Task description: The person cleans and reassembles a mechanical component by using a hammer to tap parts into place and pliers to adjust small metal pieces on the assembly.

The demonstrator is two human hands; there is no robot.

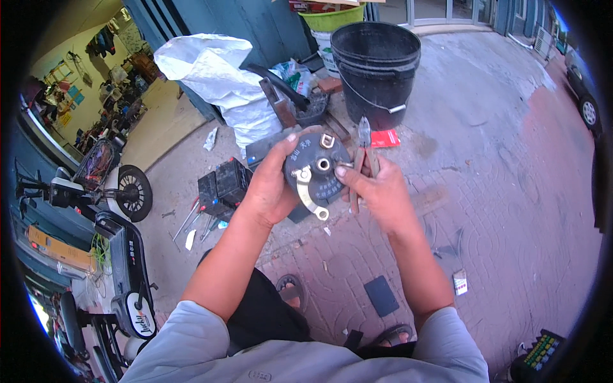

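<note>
Head view: black round cover (305, 159) held up in front of me, above the paving (338, 258), resting on nothing but my left hand (267, 185). My left fingers pinch it at its left rim, thumb lapping onto the near face. My right hand (385, 191) has its fingers closed about the handles of the pliers (364, 142).

Key relation: cover lies directly left of my right fingers; the right thumb tip reaches its right edge. Pliers stand just beside that edge, long axis running roughly away from me, nose toward the black bucket (377, 76) and not turned to the cover. Central metal bush (324, 165) lies nearer the right thumb than the left. Curved metal lever (306, 193) follows the lower-left part of the face, its free eye end toward me; left hand is nearer to it.

Not resolved: left fingertips and the cover's back, both hidden behind it. Small metal piece (345, 165) at the right thumb is hard to make out; cannot tell whether I grip it or merely touch it. Lower pliers handles are partly covered by my right thumb.
</note>
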